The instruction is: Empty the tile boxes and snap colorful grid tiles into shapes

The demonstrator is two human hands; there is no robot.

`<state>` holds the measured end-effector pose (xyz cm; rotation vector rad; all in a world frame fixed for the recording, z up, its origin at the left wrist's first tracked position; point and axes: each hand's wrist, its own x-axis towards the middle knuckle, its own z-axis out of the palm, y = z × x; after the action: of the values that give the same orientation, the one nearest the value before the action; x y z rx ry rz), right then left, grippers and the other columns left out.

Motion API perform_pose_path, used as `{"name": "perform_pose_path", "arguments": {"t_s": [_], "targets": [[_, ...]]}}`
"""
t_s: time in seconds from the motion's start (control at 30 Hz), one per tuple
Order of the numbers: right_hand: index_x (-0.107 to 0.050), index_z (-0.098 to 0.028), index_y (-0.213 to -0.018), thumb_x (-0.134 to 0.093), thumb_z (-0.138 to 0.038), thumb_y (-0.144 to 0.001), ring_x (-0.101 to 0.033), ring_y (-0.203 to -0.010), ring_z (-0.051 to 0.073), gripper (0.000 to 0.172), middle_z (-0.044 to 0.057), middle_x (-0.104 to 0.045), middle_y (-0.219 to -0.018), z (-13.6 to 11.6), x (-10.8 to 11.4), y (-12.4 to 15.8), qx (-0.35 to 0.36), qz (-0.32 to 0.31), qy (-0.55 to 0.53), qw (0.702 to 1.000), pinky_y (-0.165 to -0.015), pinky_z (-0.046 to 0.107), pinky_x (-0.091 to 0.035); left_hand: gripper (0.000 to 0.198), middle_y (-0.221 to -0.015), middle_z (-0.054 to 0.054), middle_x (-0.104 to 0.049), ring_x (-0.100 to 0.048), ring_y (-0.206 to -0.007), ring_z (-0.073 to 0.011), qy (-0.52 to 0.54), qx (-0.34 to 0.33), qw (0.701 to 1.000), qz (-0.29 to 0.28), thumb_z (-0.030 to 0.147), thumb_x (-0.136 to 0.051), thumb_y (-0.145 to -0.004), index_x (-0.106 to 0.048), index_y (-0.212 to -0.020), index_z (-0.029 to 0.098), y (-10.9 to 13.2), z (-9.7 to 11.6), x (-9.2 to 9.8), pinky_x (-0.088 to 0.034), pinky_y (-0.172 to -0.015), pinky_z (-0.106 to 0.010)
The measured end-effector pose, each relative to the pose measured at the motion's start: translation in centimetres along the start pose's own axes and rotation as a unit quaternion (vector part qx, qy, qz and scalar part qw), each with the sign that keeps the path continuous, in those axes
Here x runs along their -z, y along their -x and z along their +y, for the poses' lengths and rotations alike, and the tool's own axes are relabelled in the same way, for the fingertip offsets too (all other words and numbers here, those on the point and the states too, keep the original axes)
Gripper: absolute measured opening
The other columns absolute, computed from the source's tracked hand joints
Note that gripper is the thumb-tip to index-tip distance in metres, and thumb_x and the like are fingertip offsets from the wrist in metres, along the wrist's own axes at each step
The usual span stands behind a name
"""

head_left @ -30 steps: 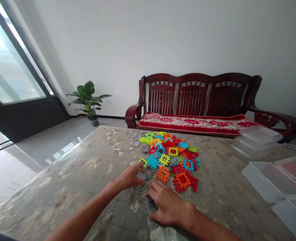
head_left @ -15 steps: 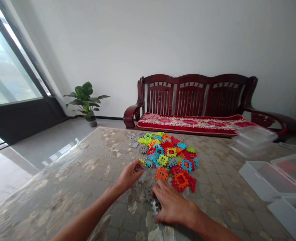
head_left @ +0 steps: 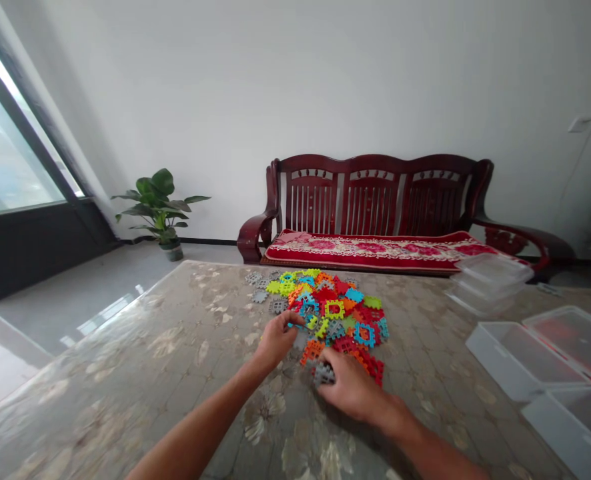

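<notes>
Nearest to me is my right hand (head_left: 348, 385), with thumb and fingers clamped on some grey pieces (head_left: 324, 373); it stands at the near edge of the heap, above the table (head_left: 175, 373). How many pieces I hold, I cannot tell. A little farther is my left hand (head_left: 279, 339), at the left side of the heap. Its fingers are bent, with the tips next to a blue edge, but I cannot tell if they close on something.

The heap (head_left: 354, 295) lies in the middle of the table: flat, toothed pieces in red, orange, blue, yellow-green and grey, many overlapping. By my judgement, the step in hand is handling the grey pieces at the border of this heap. The next move calls for a firm grip in the right hand and a light, exact pinch in the left, because the pieces lie one over another.

To the right stand plastic boxes (head_left: 503, 361), and behind them clear containers (head_left: 490, 283). Beyond the table are a dark red wooden bench (head_left: 368, 203) and a potted plant (head_left: 161, 203). I can read no brand, label or writing anywhere.
</notes>
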<state>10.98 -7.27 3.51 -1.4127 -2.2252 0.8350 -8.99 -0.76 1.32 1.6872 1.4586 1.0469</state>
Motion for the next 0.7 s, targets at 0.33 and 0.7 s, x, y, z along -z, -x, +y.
{"name": "perform_pose_path", "arguments": {"t_s": [0.33,0.7], "targets": [[-0.065,-0.021,-0.106,-0.058,-0.039,-0.080,-0.063,-0.101,0.025,0.032,0.009,-0.069,-0.108,8.4,6.8,-7.1,-0.027,0.299,0.006,0.954,-0.093,0.040,-0.048,0.028,-0.114,-0.004,-0.070,-0.063,-0.101,-0.0193,-0.167,-0.024,0.983,0.068,0.035,-0.052,-0.090,-0.069,-0.109,0.025,-3.5,1.0,1.2,-0.047,-0.093,-0.031],[-0.065,-0.020,-0.109,-0.043,-0.059,-0.085,-0.060,-0.114,0.030,0.051,0.014,-0.068,-0.117,21.1,6.1,-5.6,-0.087,0.411,-0.036,0.907,-0.105,0.049,-0.043,0.054,-0.153,-0.012,-0.044,-0.038,-0.141,-0.0352,-0.339,0.111,0.928,0.107,0.048,-0.039,-0.094,-0.051,-0.142,0.026,-11.1,-5.0,9.8,-0.030,-0.112,-0.057]]}}
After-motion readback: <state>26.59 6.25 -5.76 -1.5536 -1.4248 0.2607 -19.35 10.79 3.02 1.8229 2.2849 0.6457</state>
